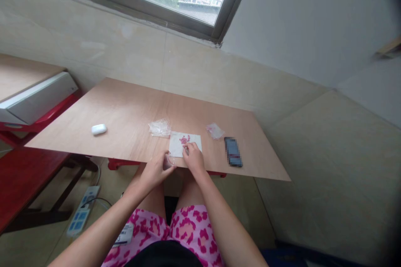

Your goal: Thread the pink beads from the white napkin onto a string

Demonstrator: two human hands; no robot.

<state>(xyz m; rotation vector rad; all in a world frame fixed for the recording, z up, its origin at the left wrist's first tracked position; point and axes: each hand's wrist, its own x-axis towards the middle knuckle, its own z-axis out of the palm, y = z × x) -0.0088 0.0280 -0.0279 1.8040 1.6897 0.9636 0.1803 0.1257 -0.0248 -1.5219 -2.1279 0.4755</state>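
A white sheet (pixel 176 146) lies near the front edge of the wooden table (pixel 125 108), with several small pink beads (pixel 184 139) heaped on it. My right hand (pixel 193 158) rests on the sheet just below the beads, fingertips pinched together at the pile. My left hand (pixel 156 171) sits at the table edge beside the sheet, fingers curled around something small and clear that I cannot make out.
A clear plastic bag (pixel 159 127) lies left of the sheet, a small bag with pink contents (pixel 214 130) to its right. A dark phone (pixel 233 152) is further right. A white earbud case (pixel 99 129) sits at left. A power strip (pixel 82 212) lies on the floor.
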